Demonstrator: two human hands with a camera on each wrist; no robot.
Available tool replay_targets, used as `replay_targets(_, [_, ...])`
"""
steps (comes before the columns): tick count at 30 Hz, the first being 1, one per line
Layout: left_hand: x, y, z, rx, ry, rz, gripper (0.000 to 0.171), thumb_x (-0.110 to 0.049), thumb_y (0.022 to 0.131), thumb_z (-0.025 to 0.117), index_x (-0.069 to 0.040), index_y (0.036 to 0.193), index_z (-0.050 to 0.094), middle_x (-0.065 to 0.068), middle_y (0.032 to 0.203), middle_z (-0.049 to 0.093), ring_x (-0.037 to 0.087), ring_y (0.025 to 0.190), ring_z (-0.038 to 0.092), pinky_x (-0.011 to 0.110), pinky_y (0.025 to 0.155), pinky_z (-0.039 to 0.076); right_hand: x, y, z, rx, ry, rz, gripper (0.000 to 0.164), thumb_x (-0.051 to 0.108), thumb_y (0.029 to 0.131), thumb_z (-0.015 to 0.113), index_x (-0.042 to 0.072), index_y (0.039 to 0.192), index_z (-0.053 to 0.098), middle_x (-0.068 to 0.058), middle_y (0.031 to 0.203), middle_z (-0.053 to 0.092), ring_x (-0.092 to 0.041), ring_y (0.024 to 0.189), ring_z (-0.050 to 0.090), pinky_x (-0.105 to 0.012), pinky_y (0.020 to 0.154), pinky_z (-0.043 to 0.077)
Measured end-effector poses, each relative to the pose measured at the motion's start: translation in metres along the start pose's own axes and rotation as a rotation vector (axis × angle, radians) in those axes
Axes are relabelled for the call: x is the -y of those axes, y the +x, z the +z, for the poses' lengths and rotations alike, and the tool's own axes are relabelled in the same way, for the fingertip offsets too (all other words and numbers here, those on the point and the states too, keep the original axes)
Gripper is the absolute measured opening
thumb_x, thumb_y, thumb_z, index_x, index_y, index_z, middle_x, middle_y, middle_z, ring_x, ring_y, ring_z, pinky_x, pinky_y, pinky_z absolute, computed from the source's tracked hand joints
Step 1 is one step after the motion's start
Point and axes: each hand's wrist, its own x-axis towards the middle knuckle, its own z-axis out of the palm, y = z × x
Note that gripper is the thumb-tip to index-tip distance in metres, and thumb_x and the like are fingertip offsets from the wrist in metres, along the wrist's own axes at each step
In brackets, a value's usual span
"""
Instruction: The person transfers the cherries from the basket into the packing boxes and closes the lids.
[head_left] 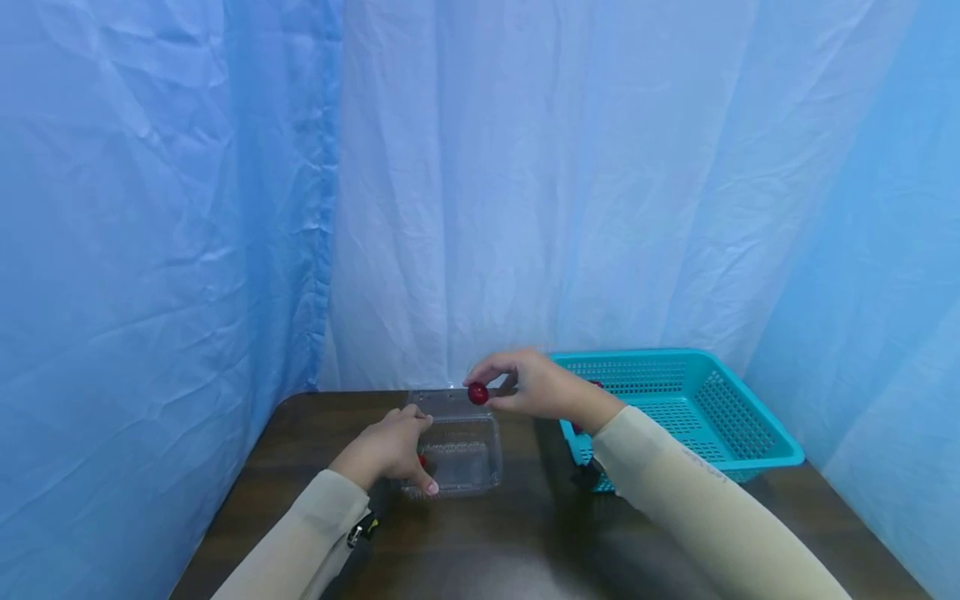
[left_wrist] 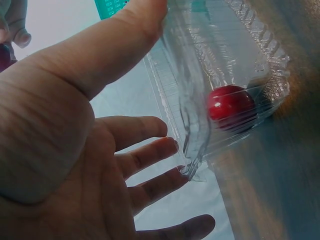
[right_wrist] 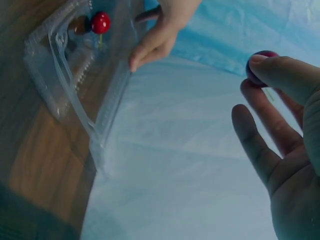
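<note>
Pinching a red cherry (head_left: 477, 393) between thumb and fingertips, the right hand (head_left: 534, 387) holds it raised near an open clear container (head_left: 476, 468); the left hand (head_left: 388, 446), fingers spread and fairly straight, touches the container's left side; a second cherry (left_wrist: 231, 107) lies inside, near that hand; a turquoise basket (head_left: 750, 408), with red items (head_left: 577, 428) partly hidden, stands right on the dark table (head_left: 480, 554).

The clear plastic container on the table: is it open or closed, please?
Open: in the head view, its lid is folded back behind the uncovered base.
</note>
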Motion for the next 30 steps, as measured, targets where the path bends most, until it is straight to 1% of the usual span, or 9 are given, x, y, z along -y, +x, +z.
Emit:
replay_targets(5, [0.002, 0.001, 0.000, 0.004, 0.003, 0.005, 0.121, -0.051, 0.066, 0.110, -0.015, 0.169, 0.056, 0.016, 0.171, 0.052, 0.043, 0.153, 0.054, 0.073, 0.115, 0.057, -0.006, 0.011, 0.018, 0.053, 0.040, 0.054, 0.033, 0.004, 0.100, 0.087, 0.015, 0.131, 0.082, -0.004, 0.130, 0.083, -0.024, 0.118, 0.081, -0.036, 0.097, 0.071])
replay_targets(8, [0.002, 0.002, 0.000, 0.007, 0.005, 0.012, 0.122, -0.050, 0.067, 0.110, -0.014, 0.169, 0.055, 0.016, 0.171, 0.052, 0.042, 0.154, 0.053, 0.072, 0.116, 0.057, -0.014, 0.020, 0.033, 0.091, -0.002, 0.080, 0.030, 0.005, 0.099, 0.088, 0.015, 0.127, 0.083, -0.003, 0.121, 0.085, -0.020, 0.110, 0.083, -0.033, 0.094, 0.071])
replay_targets(12, [0.002, 0.001, 0.000, 0.012, 0.006, 0.023, 0.122, -0.050, 0.068, 0.110, -0.013, 0.170, 0.054, 0.015, 0.171, 0.052, 0.041, 0.155, 0.052, 0.070, 0.117, 0.057, -0.024, 0.031, 0.055, 0.146, -0.073, 0.098, 0.025, 0.008, 0.099, 0.088, 0.016, 0.122, 0.081, -0.001, 0.117, 0.084, -0.014, 0.106, 0.083, -0.029, 0.091, 0.070])
replay_targets(16, [0.003, 0.000, 0.000, 0.017, 0.003, 0.026, 0.122, -0.050, 0.069, 0.110, -0.014, 0.170, 0.054, 0.014, 0.171, 0.052, 0.040, 0.155, 0.052, 0.068, 0.118, 0.057, -0.030, 0.038, 0.074, 0.193, -0.079, 0.164, 0.022, 0.010, 0.099, 0.089, 0.018, 0.118, 0.081, 0.002, 0.115, 0.081, -0.009, 0.102, 0.081, -0.026, 0.089, 0.070])
replay_targets(19, [0.003, 0.000, -0.001, 0.016, 0.000, 0.024, 0.121, -0.050, 0.069, 0.110, -0.013, 0.170, 0.054, 0.014, 0.170, 0.053, 0.040, 0.155, 0.052, 0.067, 0.119, 0.057, -0.033, 0.041, 0.086, 0.209, -0.116, 0.202, 0.023, 0.012, 0.097, 0.091, 0.019, 0.117, 0.083, 0.004, 0.113, 0.080, -0.005, 0.098, 0.077, -0.025, 0.089, 0.069])
replay_targets(23, [0.002, 0.000, -0.001, 0.012, 0.002, 0.027, 0.121, -0.050, 0.068, 0.111, -0.012, 0.169, 0.055, 0.014, 0.169, 0.054, 0.040, 0.155, 0.052, 0.066, 0.119, 0.057, -0.036, 0.047, 0.099, 0.255, -0.201, 0.199, 0.022, 0.013, 0.097, 0.092, 0.019, 0.117, 0.085, 0.005, 0.110, 0.081, -0.004, 0.093, 0.074, -0.022, 0.087, 0.068])
replay_targets(25, [0.002, -0.001, -0.001, 0.012, 0.002, 0.027, 0.121, -0.050, 0.068, 0.111, -0.012, 0.169, 0.055, 0.014, 0.170, 0.054, 0.040, 0.154, 0.053, 0.066, 0.118, 0.057, -0.036, 0.051, 0.105, 0.285, -0.232, 0.194, 0.018, 0.014, 0.097, 0.092, 0.019, 0.114, 0.085, 0.006, 0.107, 0.081, -0.003, 0.090, 0.074, -0.022, 0.085, 0.067])
replay_targets(28, [0.002, -0.002, -0.002, 0.013, -0.003, 0.026, 0.120, -0.049, 0.069, 0.111, -0.012, 0.169, 0.055, 0.014, 0.170, 0.054, 0.040, 0.153, 0.053, 0.066, 0.118, 0.058, -0.037, 0.055, 0.112, 0.316, -0.256, 0.195, 0.016, 0.014, 0.097, 0.092, 0.018, 0.111, 0.086, 0.007, 0.102, 0.081, -0.003, 0.085, 0.073, -0.021, 0.083, 0.067])
replay_targets(30, [0.002, -0.002, -0.002, 0.016, -0.007, 0.026, 0.119, -0.048, 0.070, 0.111, -0.012, 0.169, 0.055, 0.014, 0.170, 0.053, 0.039, 0.152, 0.054, 0.066, 0.117, 0.058, -0.035, 0.056, 0.116, 0.319, -0.267, 0.195, 0.015, 0.015, 0.097, 0.093, 0.017, 0.109, 0.086, 0.007, 0.098, 0.081, -0.004, 0.083, 0.072, -0.022, 0.082, 0.067])
